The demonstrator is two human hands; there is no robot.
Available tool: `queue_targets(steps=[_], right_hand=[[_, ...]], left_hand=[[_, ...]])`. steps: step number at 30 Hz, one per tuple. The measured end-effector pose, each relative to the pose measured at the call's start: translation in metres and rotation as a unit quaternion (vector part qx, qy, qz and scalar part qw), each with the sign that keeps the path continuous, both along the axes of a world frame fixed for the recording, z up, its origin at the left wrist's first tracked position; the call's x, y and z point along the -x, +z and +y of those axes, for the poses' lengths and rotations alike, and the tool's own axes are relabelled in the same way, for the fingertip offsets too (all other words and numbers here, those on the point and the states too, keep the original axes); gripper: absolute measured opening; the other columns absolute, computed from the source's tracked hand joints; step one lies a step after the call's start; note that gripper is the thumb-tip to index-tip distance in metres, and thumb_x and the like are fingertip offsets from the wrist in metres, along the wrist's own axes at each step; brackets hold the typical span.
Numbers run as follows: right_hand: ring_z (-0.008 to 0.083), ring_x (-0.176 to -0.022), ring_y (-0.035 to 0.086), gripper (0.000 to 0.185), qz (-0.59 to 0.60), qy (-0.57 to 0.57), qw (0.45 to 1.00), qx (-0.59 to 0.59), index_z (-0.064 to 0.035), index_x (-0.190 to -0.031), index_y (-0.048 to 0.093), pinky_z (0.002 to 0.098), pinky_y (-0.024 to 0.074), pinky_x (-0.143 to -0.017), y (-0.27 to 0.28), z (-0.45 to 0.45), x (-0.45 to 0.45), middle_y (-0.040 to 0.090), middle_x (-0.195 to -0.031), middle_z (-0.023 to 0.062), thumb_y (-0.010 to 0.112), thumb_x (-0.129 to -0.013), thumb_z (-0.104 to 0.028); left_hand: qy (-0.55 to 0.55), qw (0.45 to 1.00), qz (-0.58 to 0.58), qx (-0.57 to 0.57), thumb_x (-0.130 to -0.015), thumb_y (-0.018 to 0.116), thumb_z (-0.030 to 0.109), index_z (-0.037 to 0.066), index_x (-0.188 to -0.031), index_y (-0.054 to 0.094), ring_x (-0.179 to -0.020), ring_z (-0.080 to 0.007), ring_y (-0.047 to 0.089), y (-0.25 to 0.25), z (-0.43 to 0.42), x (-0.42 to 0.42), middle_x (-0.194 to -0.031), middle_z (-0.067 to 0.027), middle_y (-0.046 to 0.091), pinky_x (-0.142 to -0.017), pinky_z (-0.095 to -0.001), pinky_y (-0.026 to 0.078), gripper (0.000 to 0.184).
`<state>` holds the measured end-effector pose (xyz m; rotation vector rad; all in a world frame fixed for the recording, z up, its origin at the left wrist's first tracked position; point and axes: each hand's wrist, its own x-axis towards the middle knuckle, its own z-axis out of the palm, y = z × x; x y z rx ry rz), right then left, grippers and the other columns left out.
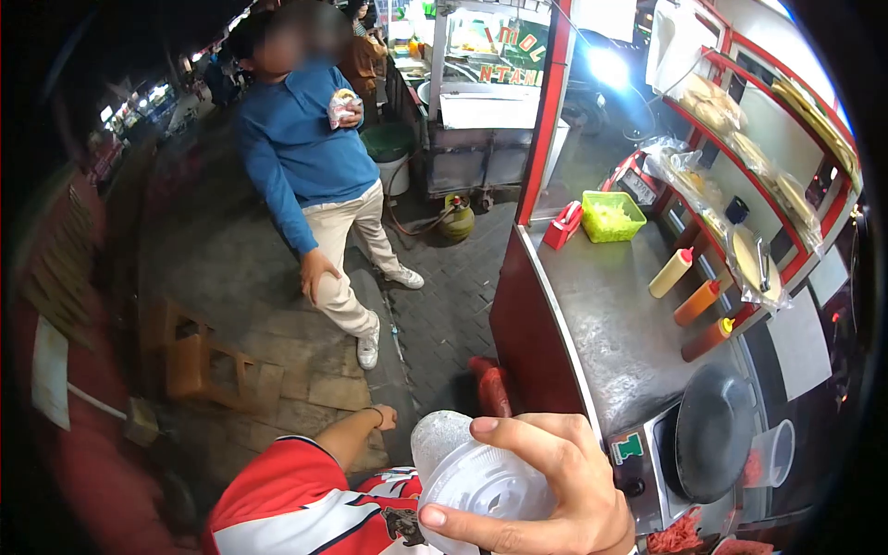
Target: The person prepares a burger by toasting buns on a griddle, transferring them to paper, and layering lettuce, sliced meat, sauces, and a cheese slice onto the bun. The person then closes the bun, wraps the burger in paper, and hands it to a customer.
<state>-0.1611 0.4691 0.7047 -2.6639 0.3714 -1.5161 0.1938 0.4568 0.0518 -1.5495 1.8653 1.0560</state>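
My right hand (pixel 564 486) grips a clear plastic cup (pixel 442 442) at its lidded end, thumb on one side of the rim and a finger on the other. The cup's flat lid (pixel 490 486) faces up toward me, and the cup is tilted with its base pointing away. Its inside is hard to make out. My left hand (pixel 386 418), with a band at the wrist, hangs low over the paving beyond the red and white sleeve; its fingers are too small and hidden to read.
On the steel counter (pixel 592 324) stand sauce bottles (pixel 698 302), a green basket (pixel 612 216) and a red box (pixel 562 225). A dark pan (pixel 714 430) sits on the stove (pixel 638 472). Bread (pixel 712 102) fills the shelves. A person in blue (pixel 310 139) holds wrapped food. Stools (pixel 203 361) stand left.
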Motion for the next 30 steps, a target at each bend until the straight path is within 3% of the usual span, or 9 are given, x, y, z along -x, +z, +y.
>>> queue_targets(steps=[5, 8, 10, 12, 15, 19, 25, 27, 30], right_hand=[[0.0313, -0.094, 0.062, 0.037, 0.003, -0.055, 0.998, 0.043, -0.0235, -0.112, 0.077, 0.0359, 0.0543, -0.079, -0.002, 0.0, 0.021, 0.063, -0.118, 0.021, 0.076, -0.075, -0.024], [0.0308, -0.094, 0.062, 0.039, 0.013, -0.123, 0.991, 0.049, -0.0234, -0.112, 0.076, 0.0353, 0.0549, -0.079, 0.002, 0.011, 0.042, 0.064, -0.118, 0.0206, 0.078, -0.073, -0.022], [0.03, -0.094, 0.062, 0.039, 0.022, -0.177, 0.984, 0.021, -0.0233, -0.113, 0.075, 0.0346, 0.0553, -0.078, 0.014, 0.031, 0.052, 0.065, -0.116, 0.0199, 0.079, -0.074, -0.022], [0.0292, -0.093, 0.062, 0.039, 0.016, -0.211, 0.974, 0.083, -0.0231, -0.113, 0.074, 0.0341, 0.056, -0.077, 0.007, 0.034, 0.061, 0.065, -0.116, 0.0194, 0.079, -0.075, -0.022], [0.0284, -0.092, 0.062, 0.039, -0.008, -0.256, 0.958, 0.129, -0.0228, -0.113, 0.074, 0.0339, 0.057, -0.075, 0.003, 0.05, 0.069, 0.065, -0.117, 0.0187, 0.08, -0.074, -0.022], [0.0285, -0.091, 0.062, 0.038, -0.015, -0.356, 0.929, 0.101, -0.022, -0.111, 0.074, 0.0311, 0.0572, -0.069, 0.0, 0.118, 0.092, 0.065, -0.118, 0.0183, 0.08, -0.074, -0.022], [0.032, -0.094, 0.065, 0.034, 0.001, -0.522, 0.853, -0.019, -0.0152, -0.109, 0.076, 0.0295, 0.0578, -0.068, 0.029, 0.269, 0.095, 0.062, -0.123, 0.0187, 0.074, -0.076, -0.024], [0.0297, -0.093, 0.064, 0.036, 0.012, -0.573, 0.814, 0.088, -0.0191, -0.111, 0.074, 0.0299, 0.0581, -0.067, 0.016, 0.308, 0.103, 0.063, -0.122, 0.0183, 0.078, -0.075, -0.022], [0.0294, -0.097, 0.062, 0.035, -0.016, -0.639, 0.765, 0.082, -0.0187, -0.112, 0.073, 0.0323, 0.0582, -0.07, 0.012, 0.381, 0.086, 0.06, -0.123, 0.0185, 0.076, -0.077, -0.021]], left_hand=[[-0.035, 0.999, 0.015, -0.015, -0.08, 0.067, 0.039, 0.016, -0.122, 0.069, -0.118, -0.031, 0.063, 0.001, 0.001, 0.036, -0.124, -0.0111, 0.069, -0.101, -0.0417, 0.049, 0.048], [-0.161, 0.986, 0.042, 0.006, -0.08, 0.068, 0.04, 0.016, -0.122, 0.069, -0.117, -0.0304, 0.063, -0.022, 0.006, 0.062, -0.124, -0.011, 0.069, -0.1, -0.0418, 0.05, 0.048], [-0.154, 0.986, 0.059, -0.03, -0.08, 0.068, 0.041, 0.014, -0.121, 0.069, -0.113, -0.0314, 0.065, -0.022, 0.004, 0.079, -0.121, -0.0131, 0.069, -0.098, -0.0427, 0.051, 0.049], [-0.257, 0.964, 0.071, 0.007, -0.082, 0.067, 0.037, 0.011, -0.12, 0.07, -0.107, -0.0318, 0.068, -0.041, -0.002, 0.095, -0.119, -0.0144, 0.07, -0.098, -0.0448, 0.051, 0.046], [-0.263, 0.963, 0.058, -0.003, -0.083, 0.067, 0.041, 0.004, -0.121, 0.067, -0.12, -0.0351, 0.059, -0.037, -0.024, 0.112, -0.129, -0.0196, 0.064, -0.104, -0.0423, 0.046, 0.054], [-0.394, 0.912, 0.109, 0.025, -0.093, 0.047, 0.03, 0.011, -0.133, 0.06, -0.129, -0.0367, 0.052, -0.043, -0.061, 0.124, -0.139, -0.0178, 0.057, -0.108, -0.044, 0.042, 0.047], [-0.385, 0.919, 0.062, -0.062, -0.093, 0.051, 0.031, 0.009, -0.129, 0.062, -0.122, -0.0337, 0.056, 0.009, -0.068, 0.218, -0.133, -0.0164, 0.06, -0.103, -0.0425, 0.045, 0.044], [-0.381, 0.918, 0.067, -0.085, -0.093, 0.052, 0.031, 0.008, -0.127, 0.063, -0.12, -0.0327, 0.057, 0.026, -0.052, 0.255, -0.131, -0.0159, 0.062, -0.102, -0.042, 0.046, 0.043], [-0.389, 0.91, 0.08, -0.122, -0.093, 0.055, 0.032, 0.007, -0.125, 0.064, -0.117, -0.0313, 0.059, 0.046, -0.019, 0.305, -0.128, -0.0151, 0.064, -0.099, -0.0413, 0.047, 0.041]])
